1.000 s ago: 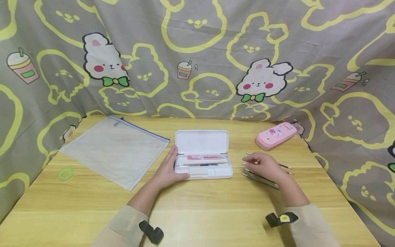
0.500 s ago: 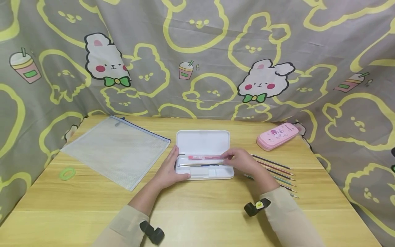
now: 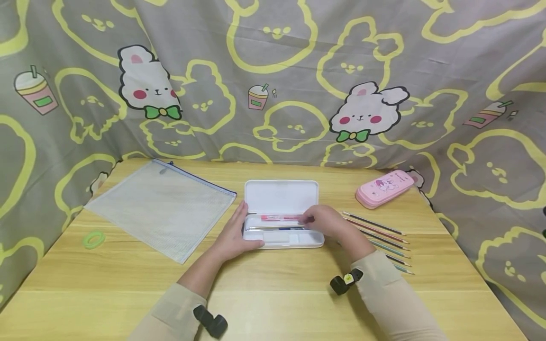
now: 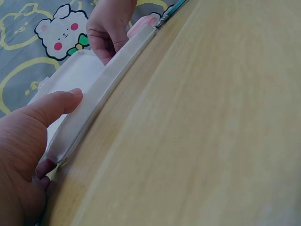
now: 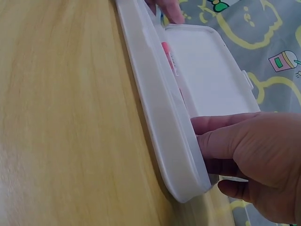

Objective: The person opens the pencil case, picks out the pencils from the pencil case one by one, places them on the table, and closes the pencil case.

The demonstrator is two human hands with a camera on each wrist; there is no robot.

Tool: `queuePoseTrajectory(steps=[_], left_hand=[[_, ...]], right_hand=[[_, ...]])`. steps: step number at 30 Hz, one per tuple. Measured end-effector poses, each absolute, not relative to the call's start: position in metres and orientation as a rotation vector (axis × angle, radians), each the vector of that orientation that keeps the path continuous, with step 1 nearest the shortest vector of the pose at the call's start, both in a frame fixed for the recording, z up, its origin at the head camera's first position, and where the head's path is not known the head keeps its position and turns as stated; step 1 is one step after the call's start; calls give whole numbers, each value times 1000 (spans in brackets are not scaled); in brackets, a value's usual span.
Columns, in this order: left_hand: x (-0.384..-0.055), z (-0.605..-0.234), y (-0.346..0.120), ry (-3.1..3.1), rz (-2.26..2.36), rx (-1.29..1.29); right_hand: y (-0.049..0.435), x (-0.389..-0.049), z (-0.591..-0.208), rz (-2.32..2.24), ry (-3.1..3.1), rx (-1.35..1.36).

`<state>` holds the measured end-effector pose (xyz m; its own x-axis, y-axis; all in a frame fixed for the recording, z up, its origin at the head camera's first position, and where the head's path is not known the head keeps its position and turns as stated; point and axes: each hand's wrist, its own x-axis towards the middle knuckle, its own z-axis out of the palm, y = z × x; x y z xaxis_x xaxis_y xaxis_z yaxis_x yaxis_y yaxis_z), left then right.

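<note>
A white pencil case (image 3: 281,195) lies with its lid raised in the middle of the table. My left hand (image 3: 233,237) grips its left end, thumb over the front wall, as the left wrist view also shows. My right hand (image 3: 326,222) reaches into the right part of the case, its fingertips hidden behind the front wall in the right wrist view; I cannot tell whether they pinch anything. Inside lie a pink pen (image 3: 273,218), a slim pencil-like stick (image 3: 273,228) and a white block (image 3: 276,237). Several pencils (image 3: 386,232) lie side by side to the right.
A pink rabbit-print pencil case (image 3: 384,188) lies at the back right. On the left are a clear mesh zip pouch (image 3: 166,208) and a green ring (image 3: 94,239). A patterned curtain (image 3: 294,90) hangs behind the table.
My right hand has moved left from above the pencils into the open case, and more of the pencils shows now. The left hand stays at the case's left end.
</note>
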<state>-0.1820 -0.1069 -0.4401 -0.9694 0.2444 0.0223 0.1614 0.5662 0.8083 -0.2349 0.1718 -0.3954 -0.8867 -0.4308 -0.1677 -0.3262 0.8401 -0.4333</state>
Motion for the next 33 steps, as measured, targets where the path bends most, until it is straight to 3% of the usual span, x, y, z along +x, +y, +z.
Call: queuePoseTrajectory(steps=[20, 33], left_hand=[[-183, -442, -107, 2705, 1364, 353], [-183, -441, -107, 2700, 1380, 359]], right_hand=[[171, -231, -396, -514, 2796, -714], [179, -229, -395, -692, 2741, -604]])
